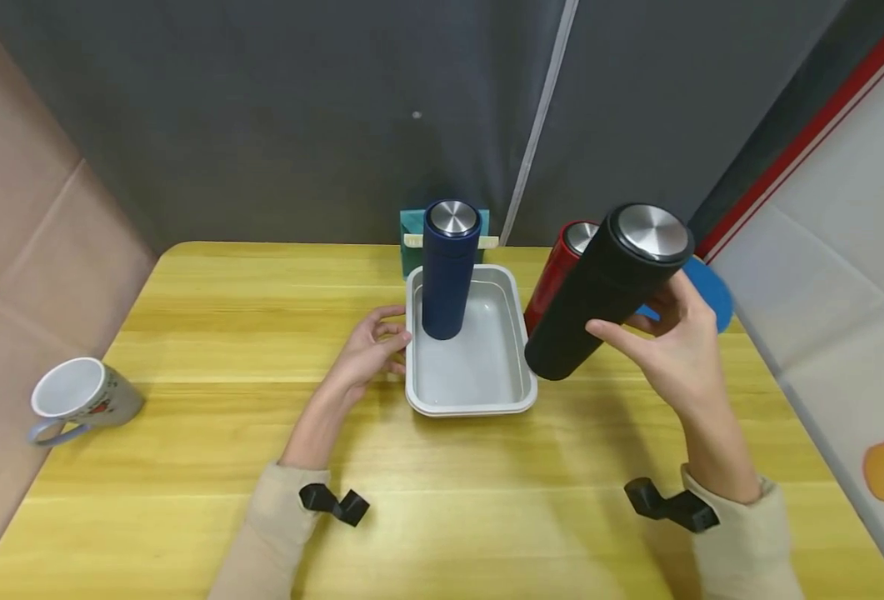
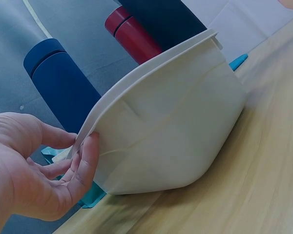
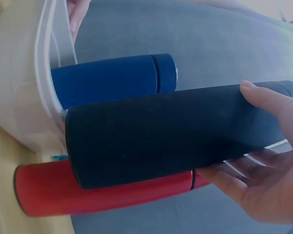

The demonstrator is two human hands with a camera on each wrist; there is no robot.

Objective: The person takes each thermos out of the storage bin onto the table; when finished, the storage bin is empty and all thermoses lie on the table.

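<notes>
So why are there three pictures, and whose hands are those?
They are a person's two bare hands, with a small camera on the head and one on each wrist. The big picture looks down from the head. The other two look out from the wrists, so things appear tilted. On the yellow wooden table sits a grey rectangular metal tray with a tall dark blue flask standing in it. The left hand touches the tray's rim. The right hand has its grip round a tall black flask with a steel lid, tilted in the air. A red flask stands behind it, and a white mug lies on its side at the left.
</notes>
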